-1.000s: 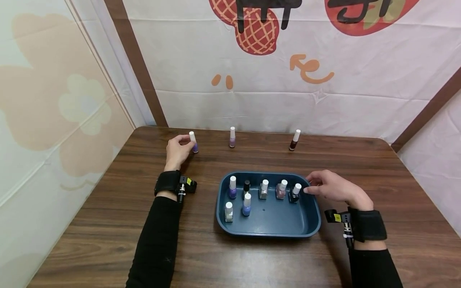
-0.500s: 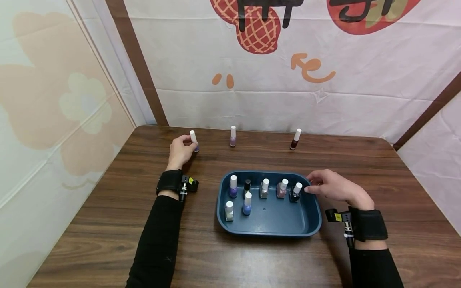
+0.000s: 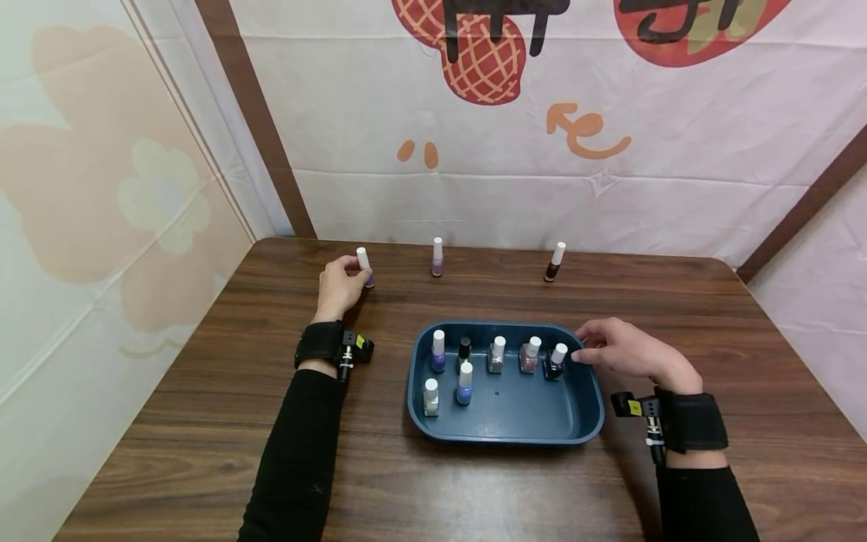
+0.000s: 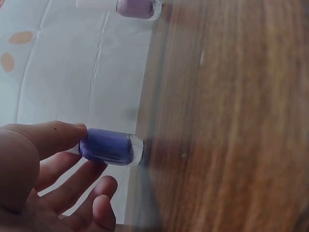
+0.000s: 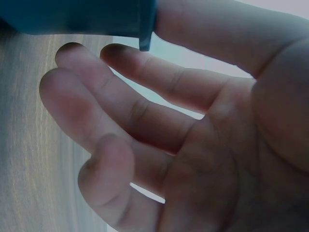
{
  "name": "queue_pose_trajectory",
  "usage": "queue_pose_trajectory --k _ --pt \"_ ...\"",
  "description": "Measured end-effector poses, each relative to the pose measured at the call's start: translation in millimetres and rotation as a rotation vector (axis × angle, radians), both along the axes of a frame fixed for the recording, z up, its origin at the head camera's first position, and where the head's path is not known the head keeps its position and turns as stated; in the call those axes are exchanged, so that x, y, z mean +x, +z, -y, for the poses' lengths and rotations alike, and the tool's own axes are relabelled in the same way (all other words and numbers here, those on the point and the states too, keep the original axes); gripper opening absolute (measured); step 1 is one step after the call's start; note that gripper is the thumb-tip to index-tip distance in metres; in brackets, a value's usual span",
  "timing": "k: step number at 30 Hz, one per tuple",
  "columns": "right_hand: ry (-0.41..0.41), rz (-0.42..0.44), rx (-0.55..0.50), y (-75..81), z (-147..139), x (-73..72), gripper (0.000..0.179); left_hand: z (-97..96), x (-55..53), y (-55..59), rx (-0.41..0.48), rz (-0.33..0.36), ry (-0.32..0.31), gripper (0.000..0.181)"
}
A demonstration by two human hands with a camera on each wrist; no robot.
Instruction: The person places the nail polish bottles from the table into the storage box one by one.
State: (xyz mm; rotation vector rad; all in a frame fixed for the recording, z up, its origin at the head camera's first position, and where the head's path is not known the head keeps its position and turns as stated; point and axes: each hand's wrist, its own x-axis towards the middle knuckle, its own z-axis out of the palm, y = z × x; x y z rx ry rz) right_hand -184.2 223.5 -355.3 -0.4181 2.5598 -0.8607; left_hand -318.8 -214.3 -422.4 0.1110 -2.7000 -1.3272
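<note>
At the back left of the table, my left hand (image 3: 340,288) pinches a nail polish bottle (image 4: 108,146) with purple polish and a white cap, between thumb and fingers. In the left wrist view its glass base is close to the wood; whether it touches is hard to tell. My right hand (image 3: 630,352) holds the right rim of a dark blue tray (image 3: 521,414), thumb over the edge and fingers outside below it. Several nail polish bottles stand in the tray, among them a violet one (image 3: 439,361), a blue one (image 3: 463,393) and a black one (image 3: 554,370).
Along the table's back edge stand a lilac nail polish bottle (image 3: 437,265) and a dark brown one (image 3: 552,269), both white-capped. A printed white cloth (image 3: 352,188) hangs right behind the wooden table (image 3: 203,421).
My left hand has shifted slightly to the right and covers more of the purple bottle, which has barely moved. My right hand and the tray have stayed in place.
</note>
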Motion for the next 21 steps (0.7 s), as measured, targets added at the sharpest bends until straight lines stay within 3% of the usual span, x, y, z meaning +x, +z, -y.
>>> queue_pose_trajectory --k 13,21 --pt "0.001 -0.022 0.01 -4.8 0.1 1.0 0.03 -0.3 -0.5 -3.0 -0.026 -0.04 0.01 0.033" --pt "0.003 -0.028 0.01 -4.8 3.2 10.2 0.031 0.1 8.4 -0.1 -0.033 -0.05 0.007 0.032"
